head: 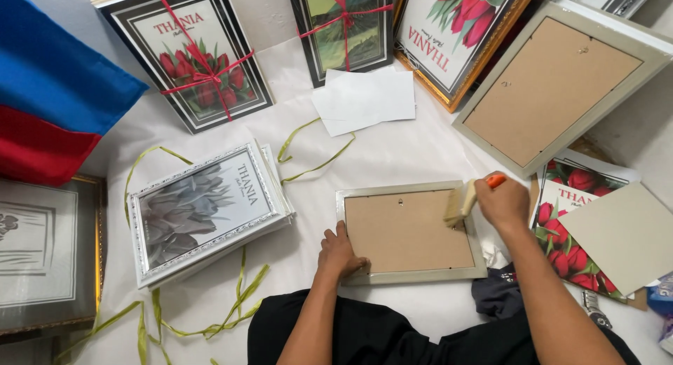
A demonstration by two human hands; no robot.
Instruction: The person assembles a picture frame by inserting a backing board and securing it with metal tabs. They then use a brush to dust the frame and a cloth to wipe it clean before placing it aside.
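Note:
A small silver picture frame lies face down in front of me, its brown backing board up. My left hand presses flat on its lower left corner. My right hand grips a paint brush with an orange handle, bristles resting on the frame's right edge.
A stack of silver frames with a grey flower print lies to the left, green ribbon around it. Ribbon-tied frames lean at the back. A larger face-down frame, white paper sheets, a tulip print and grey card lie right.

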